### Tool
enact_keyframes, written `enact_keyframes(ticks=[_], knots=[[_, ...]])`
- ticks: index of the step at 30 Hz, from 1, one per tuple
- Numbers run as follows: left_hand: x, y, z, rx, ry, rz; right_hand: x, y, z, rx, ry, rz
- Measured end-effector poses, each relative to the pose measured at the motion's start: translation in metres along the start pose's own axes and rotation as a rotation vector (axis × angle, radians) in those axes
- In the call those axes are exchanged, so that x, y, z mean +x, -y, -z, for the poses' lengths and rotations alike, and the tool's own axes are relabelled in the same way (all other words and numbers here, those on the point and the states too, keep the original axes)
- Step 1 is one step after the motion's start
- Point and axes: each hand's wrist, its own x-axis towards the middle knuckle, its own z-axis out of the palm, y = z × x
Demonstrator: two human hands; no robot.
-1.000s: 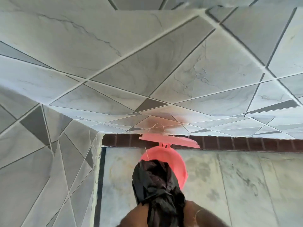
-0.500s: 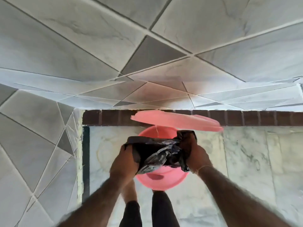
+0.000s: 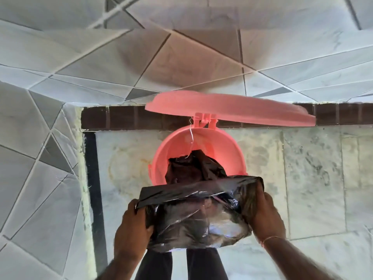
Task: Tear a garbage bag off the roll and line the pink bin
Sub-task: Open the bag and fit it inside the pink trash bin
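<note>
- A black garbage bag (image 3: 198,215) is held stretched between two bare hands, just in front of the near edge of the pink bin (image 3: 232,156).
- The left hand (image 3: 132,229) is closed on the bag's left edge, with the fingers curled into the plastic and the thumb seen on top.
- The right hand (image 3: 262,215) is closed on the bag's right edge, and part of the plastic is wrapped over its fingers.
- A thin band (image 3: 271,238) is worn on the right wrist.
- The mouth of the bag is pulled wide between the two hands, and its front lip is drawn flat and taut.
- The far part of the bag is seen bunched inside the bin, against the pink inner wall.
- The near rim of the bin is covered by the bag; whether the plastic is folded over that rim cannot be told.
- The pink lid (image 3: 230,109) is swung open on its hinge (image 3: 204,118) at the back of the bin and is seen edge-on against the wall.
- A thin white thread (image 3: 190,136) is seen hanging from near the hinge into the bin.
- The bin is stood on a pale marble floor (image 3: 314,178), close to a dark brown skirting strip (image 3: 121,118).
- Grey and white tiles (image 3: 80,57) with slanted seams are seen on the walls behind and to the left.
- The person's dark trouser legs (image 3: 181,265) are seen below the bag, between the forearms.
</note>
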Motion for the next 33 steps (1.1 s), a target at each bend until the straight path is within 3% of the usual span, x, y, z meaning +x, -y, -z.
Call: enact_keyframes(ticks=[6,10,14,16,21,27,31,33], knots=[[0.056,0.003,0.007,0.005,-0.124,0.049,0.032,0.009,-0.002,0.033,-0.144,0.084],[0.100,0.004,0.051,0.029,-0.172,-0.075,0.057,0.030,0.032,0.095,-0.122,0.146],[0.124,-0.012,0.100,-0.077,0.075,-0.208,0.083,0.045,0.057,0.134,0.040,0.215],[0.132,-0.024,0.125,0.032,0.179,-0.246,0.094,0.047,0.066,0.093,0.093,0.243],[0.137,-0.068,0.165,0.251,0.322,-0.236,0.112,0.060,0.094,0.021,-0.063,0.302],[0.147,-0.124,0.145,-0.312,0.172,-0.063,0.117,0.105,0.102,0.098,-0.085,0.244],[0.158,-0.127,0.135,-0.270,-0.023,0.027,0.123,0.122,0.089,0.300,0.021,0.132],[0.165,-0.122,0.131,-0.217,-0.039,0.074,0.128,0.123,0.081,0.294,0.086,0.142]])
